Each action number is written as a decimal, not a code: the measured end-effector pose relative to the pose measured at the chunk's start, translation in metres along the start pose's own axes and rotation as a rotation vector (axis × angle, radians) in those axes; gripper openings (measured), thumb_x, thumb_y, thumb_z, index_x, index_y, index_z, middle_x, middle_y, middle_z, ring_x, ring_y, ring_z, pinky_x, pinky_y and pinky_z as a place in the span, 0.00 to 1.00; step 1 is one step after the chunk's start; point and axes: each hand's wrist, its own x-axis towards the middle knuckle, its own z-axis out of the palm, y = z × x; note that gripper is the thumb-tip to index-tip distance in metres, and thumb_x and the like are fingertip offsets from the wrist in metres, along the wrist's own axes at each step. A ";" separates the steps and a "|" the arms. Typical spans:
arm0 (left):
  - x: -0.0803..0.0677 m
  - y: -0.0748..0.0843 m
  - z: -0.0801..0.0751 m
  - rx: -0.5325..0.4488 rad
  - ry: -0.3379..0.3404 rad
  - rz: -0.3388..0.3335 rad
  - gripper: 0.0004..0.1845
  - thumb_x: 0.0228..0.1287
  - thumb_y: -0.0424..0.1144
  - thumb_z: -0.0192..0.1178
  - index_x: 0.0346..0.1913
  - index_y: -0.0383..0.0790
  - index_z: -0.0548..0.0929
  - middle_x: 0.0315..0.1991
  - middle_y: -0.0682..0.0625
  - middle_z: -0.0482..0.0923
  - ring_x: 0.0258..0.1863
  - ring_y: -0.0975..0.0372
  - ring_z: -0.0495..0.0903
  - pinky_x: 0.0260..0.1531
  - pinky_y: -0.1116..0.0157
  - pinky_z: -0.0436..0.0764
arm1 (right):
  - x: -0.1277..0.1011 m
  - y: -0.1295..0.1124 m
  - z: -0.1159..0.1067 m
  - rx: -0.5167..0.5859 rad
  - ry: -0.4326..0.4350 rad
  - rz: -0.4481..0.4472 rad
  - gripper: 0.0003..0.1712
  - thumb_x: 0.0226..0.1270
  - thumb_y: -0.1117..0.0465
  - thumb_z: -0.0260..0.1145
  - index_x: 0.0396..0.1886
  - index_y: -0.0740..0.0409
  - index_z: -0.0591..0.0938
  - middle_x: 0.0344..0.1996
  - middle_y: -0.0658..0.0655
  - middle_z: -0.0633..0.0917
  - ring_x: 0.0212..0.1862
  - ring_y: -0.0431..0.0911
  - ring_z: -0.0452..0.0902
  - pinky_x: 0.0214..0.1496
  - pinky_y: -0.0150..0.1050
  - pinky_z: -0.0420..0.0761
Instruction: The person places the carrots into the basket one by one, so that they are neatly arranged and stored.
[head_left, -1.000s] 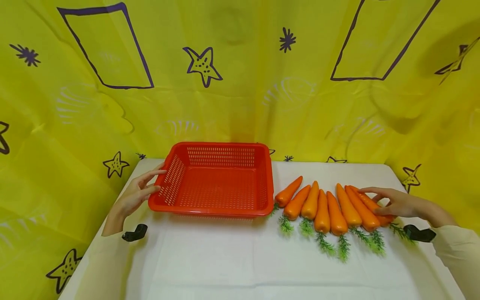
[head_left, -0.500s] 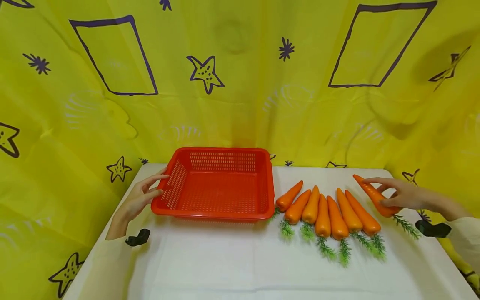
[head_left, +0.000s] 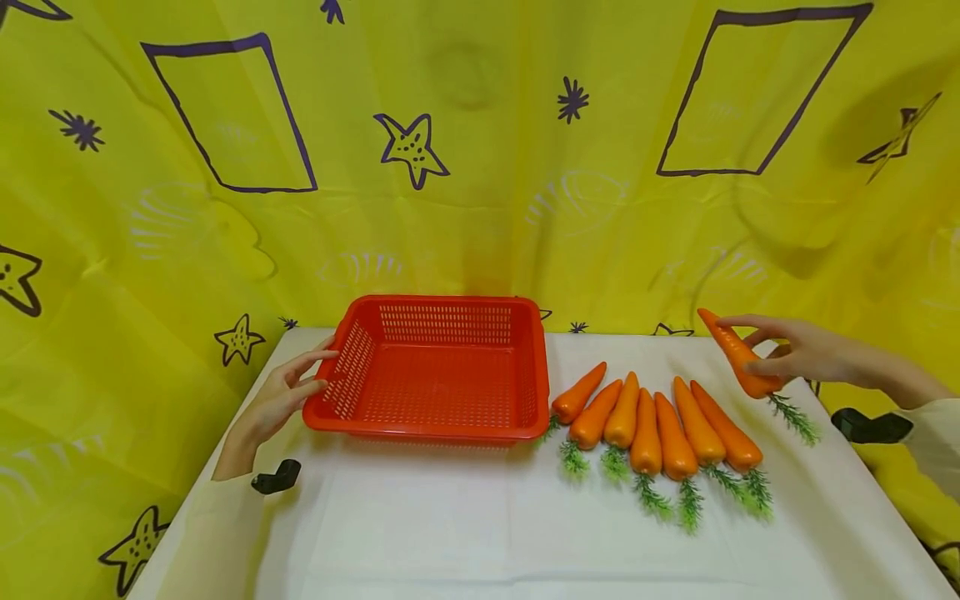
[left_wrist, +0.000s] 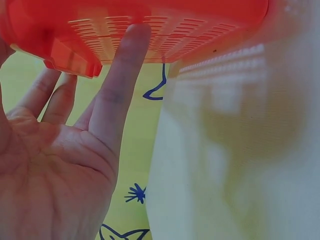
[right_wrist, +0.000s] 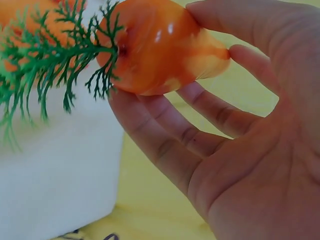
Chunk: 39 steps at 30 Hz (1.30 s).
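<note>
At the right, my right hand (head_left: 806,354) grips an orange toy carrot (head_left: 738,358) by its thick end, raised off the table. Its tip points up and left, and its green leafy top hangs at the lower right. In the right wrist view the thumb and fingers pinch the carrot's rounded body (right_wrist: 155,50) from opposite sides. A red slotted plastic basket (head_left: 438,431) stands left of centre with nothing inside. My left hand (head_left: 272,400) touches its left side with extended fingers; in the left wrist view one finger (left_wrist: 120,80) lies against the slotted outer wall.
Between the basket and my right hand, several more carrots (head_left: 647,433) lie fanned side by side, leafy ends toward me. All of this is on a white-covered table (head_left: 420,525). A yellow patterned curtain (head_left: 480,217) hangs behind and at both sides.
My right hand has lifted the rightmost carrot off the table, away from the row, and raised it higher. My left hand stays at the basket. The head view has shifted slightly.
</note>
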 end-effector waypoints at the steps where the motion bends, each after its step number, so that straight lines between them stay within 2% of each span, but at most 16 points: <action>1: -0.001 0.000 0.000 -0.002 -0.001 -0.004 0.26 0.74 0.24 0.51 0.73 0.26 0.65 0.84 0.46 0.43 0.69 0.65 0.66 0.48 0.67 0.84 | 0.003 -0.004 -0.001 0.002 0.001 -0.009 0.41 0.76 0.59 0.64 0.82 0.52 0.57 0.64 0.78 0.68 0.44 0.48 0.85 0.41 0.41 0.85; 4: -0.001 -0.001 0.000 0.004 0.004 -0.018 0.26 0.75 0.25 0.52 0.73 0.27 0.66 0.84 0.47 0.43 0.72 0.59 0.64 0.49 0.68 0.83 | 0.015 -0.019 -0.002 0.009 0.000 -0.038 0.41 0.75 0.59 0.65 0.81 0.55 0.58 0.64 0.77 0.69 0.46 0.52 0.84 0.41 0.42 0.85; 7: -0.001 -0.002 -0.001 0.013 0.006 -0.028 0.26 0.75 0.27 0.53 0.73 0.27 0.66 0.84 0.48 0.44 0.78 0.49 0.55 0.52 0.68 0.82 | 0.028 -0.036 -0.001 0.018 -0.002 -0.053 0.41 0.75 0.59 0.67 0.81 0.56 0.59 0.64 0.76 0.70 0.48 0.54 0.83 0.42 0.43 0.85; 9: 0.000 -0.002 -0.002 0.011 0.006 -0.032 0.26 0.75 0.27 0.53 0.73 0.27 0.66 0.84 0.48 0.43 0.79 0.45 0.49 0.53 0.68 0.82 | 0.038 -0.049 0.000 0.017 -0.003 -0.054 0.41 0.74 0.58 0.67 0.81 0.55 0.59 0.64 0.75 0.71 0.47 0.54 0.83 0.42 0.44 0.85; 11: 0.000 -0.002 -0.002 0.012 0.007 -0.031 0.26 0.75 0.26 0.53 0.73 0.28 0.66 0.84 0.49 0.43 0.79 0.42 0.49 0.52 0.67 0.82 | 0.049 -0.062 0.002 0.011 -0.008 -0.060 0.42 0.74 0.56 0.68 0.82 0.53 0.59 0.64 0.73 0.72 0.48 0.54 0.83 0.43 0.44 0.84; 16: 0.001 -0.001 -0.002 0.000 0.003 -0.030 0.26 0.75 0.25 0.52 0.73 0.28 0.65 0.84 0.48 0.43 0.78 0.43 0.51 0.51 0.66 0.83 | 0.072 -0.093 0.010 0.008 -0.030 -0.086 0.44 0.73 0.51 0.69 0.82 0.47 0.59 0.65 0.68 0.73 0.51 0.54 0.83 0.46 0.45 0.83; 21: 0.002 -0.002 -0.003 -0.012 0.005 -0.040 0.25 0.75 0.26 0.52 0.72 0.28 0.66 0.84 0.48 0.43 0.79 0.43 0.49 0.53 0.68 0.81 | 0.092 -0.117 0.021 0.023 -0.068 -0.131 0.42 0.73 0.51 0.69 0.82 0.44 0.61 0.65 0.68 0.73 0.52 0.54 0.84 0.47 0.46 0.84; 26: 0.002 -0.004 -0.004 -0.004 0.007 -0.042 0.25 0.76 0.26 0.52 0.72 0.28 0.66 0.84 0.47 0.43 0.78 0.43 0.51 0.53 0.67 0.81 | 0.111 -0.138 0.032 0.039 -0.105 -0.179 0.42 0.74 0.54 0.68 0.82 0.47 0.61 0.64 0.69 0.73 0.50 0.55 0.84 0.47 0.46 0.84; 33: 0.002 -0.003 -0.003 -0.022 0.013 -0.048 0.26 0.74 0.24 0.50 0.73 0.27 0.65 0.84 0.49 0.42 0.79 0.41 0.46 0.51 0.68 0.82 | 0.135 -0.159 0.046 0.029 -0.147 -0.245 0.42 0.75 0.56 0.68 0.82 0.50 0.60 0.62 0.70 0.75 0.46 0.53 0.84 0.46 0.45 0.86; 39: 0.003 -0.002 -0.002 -0.016 0.020 -0.053 0.26 0.74 0.23 0.49 0.73 0.27 0.66 0.84 0.50 0.43 0.79 0.42 0.48 0.50 0.67 0.83 | 0.154 -0.172 0.058 0.052 -0.174 -0.286 0.41 0.74 0.59 0.68 0.81 0.54 0.61 0.62 0.72 0.75 0.45 0.53 0.86 0.43 0.47 0.88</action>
